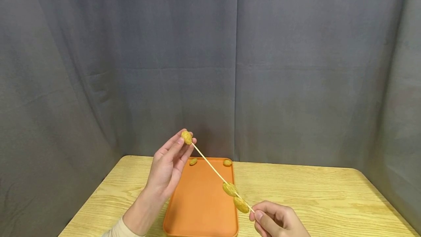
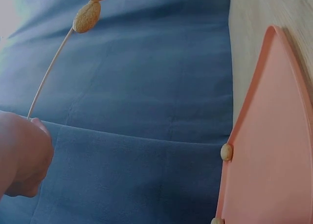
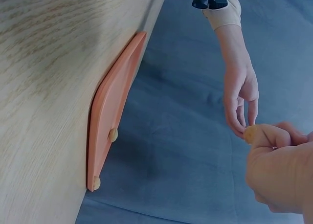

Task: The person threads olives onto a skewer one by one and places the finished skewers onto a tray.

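Head view shows one orange tray (image 1: 202,202) holding two yellow-brown nuggets (image 1: 227,162) at its far corners. Above the tray's left side, the left hand (image 1: 167,171) pinches a third nugget (image 1: 186,137) at the tip of one skewer (image 1: 210,164); right of the tray, the right hand (image 1: 276,219) pinches its lower end, beside two threaded nuggets (image 1: 229,189).

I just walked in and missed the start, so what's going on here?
A person's right hand holds a thin stick near its lower end, with two yellow-brown lumps on it close to that hand. The left hand pinches a third lump at the stick's far end; whether it is pierced, I can't tell. Two more lumps lie along the far edge of the orange tray on the wooden table.
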### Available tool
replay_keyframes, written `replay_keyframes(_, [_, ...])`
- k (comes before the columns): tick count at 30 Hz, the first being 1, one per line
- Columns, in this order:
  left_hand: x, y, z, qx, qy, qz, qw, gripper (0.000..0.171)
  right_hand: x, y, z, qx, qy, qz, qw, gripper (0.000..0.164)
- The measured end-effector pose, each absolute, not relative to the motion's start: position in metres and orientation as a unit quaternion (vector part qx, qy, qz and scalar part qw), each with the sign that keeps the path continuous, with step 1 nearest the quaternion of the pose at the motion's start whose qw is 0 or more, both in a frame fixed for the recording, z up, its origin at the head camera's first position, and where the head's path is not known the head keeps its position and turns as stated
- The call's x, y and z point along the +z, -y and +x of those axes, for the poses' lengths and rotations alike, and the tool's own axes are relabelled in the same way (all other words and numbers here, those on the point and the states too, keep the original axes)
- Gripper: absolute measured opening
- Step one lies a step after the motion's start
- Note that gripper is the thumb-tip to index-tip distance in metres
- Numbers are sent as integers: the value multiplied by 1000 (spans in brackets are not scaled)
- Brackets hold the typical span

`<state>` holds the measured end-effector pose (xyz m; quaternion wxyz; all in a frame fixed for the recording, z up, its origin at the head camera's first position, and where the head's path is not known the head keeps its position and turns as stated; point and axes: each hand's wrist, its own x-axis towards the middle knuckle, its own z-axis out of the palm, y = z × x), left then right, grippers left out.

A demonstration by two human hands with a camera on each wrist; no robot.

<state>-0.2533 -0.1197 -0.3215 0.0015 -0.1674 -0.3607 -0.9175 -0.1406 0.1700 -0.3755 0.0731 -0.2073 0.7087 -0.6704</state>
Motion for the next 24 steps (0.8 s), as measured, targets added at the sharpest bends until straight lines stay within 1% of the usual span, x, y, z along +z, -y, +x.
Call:
replay_keyframes(4, [-322, 118, -252, -921, 355, -161, -3, 49, -375, -170, -140, -665, -714, -209, 66, 25])
replay_keyframes(7, [-323, 116, -251, -924, 349, -158, -6, 50, -374, -171, -139, -668, -712, -203, 73, 26])
replay_keyframes(13, [-322, 117, -250, -921, 353, -162, 21, 43, -374, -172, -138, -686, -692, -203, 100, 28])
replay_keyframes(20, [-320, 117, -247, -919, 357, -163, 36, 45, -374, -171, -137, -681, -701, -192, 95, 25])
replay_keyframes(24, [-319, 116, -247, -925, 344, -159, 38, 41, -375, -171, -136, -675, -711, -173, 93, 24])
